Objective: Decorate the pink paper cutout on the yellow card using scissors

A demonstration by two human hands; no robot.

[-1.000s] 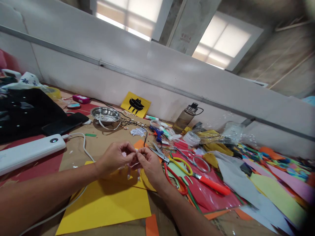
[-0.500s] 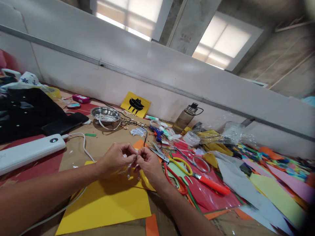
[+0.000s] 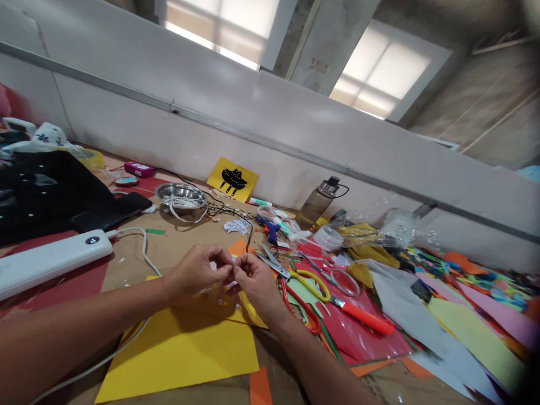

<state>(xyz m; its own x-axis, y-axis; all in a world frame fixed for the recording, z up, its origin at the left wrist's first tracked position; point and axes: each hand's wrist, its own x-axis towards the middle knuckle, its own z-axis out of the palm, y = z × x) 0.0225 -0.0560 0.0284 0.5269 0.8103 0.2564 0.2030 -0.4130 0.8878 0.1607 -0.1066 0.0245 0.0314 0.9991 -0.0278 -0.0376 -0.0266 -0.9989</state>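
Note:
My left hand (image 3: 200, 273) and my right hand (image 3: 258, 284) meet fingertip to fingertip above yellow paper (image 3: 181, 354). Both are closed in a pinch, thumb against forefinger. Small clear beads (image 3: 220, 302) hang just below the fingers, seemingly on a thin strand. The exact spot being pinched is hidden by the fingertips. Behind the hands, a pinkish patch shows between them. Right of my right hand lie scissors with red handles (image 3: 314, 323) and yellow-handled scissors (image 3: 314, 281).
A steel bowl (image 3: 181, 197) with white trim stands at the back. A blue glue gun (image 3: 270, 229), a bottle (image 3: 318, 202) and a red-handled cutter (image 3: 367, 318) lie to the right, among coloured sheets. On the left are a white power bank (image 3: 54, 264) and its cable.
The hands keep almost the same place and pinch. Only the fingertips and the hanging beads have shifted very slightly.

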